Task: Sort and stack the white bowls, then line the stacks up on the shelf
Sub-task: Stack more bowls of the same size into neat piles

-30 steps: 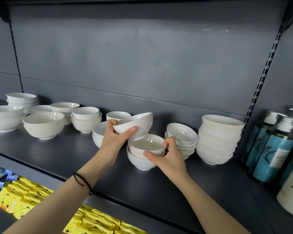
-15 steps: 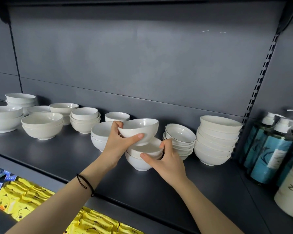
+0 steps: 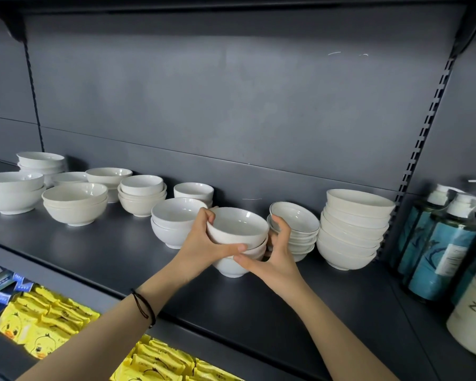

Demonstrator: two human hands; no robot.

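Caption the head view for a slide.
Left hand holds a white bowl on the stack the right hand grips.

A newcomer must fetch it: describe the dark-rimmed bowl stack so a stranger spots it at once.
On the grey shelf, start at the teal pump bottles on the right and pass the tall white stack beside them. Next leftward is the dark-rimmed stack: shallow bowls, the only ones edged with a thin dark line.

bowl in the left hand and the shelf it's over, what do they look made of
Top bowl, gripped by the left hand on the stack that the right hand holds: likely glazed ceramic or porcelain, glossy white with soft highlights inside; melamine can't be ruled out.
Shelf: probably painted sheet metal, dark grey satin finish that faintly mirrors what stands on it.
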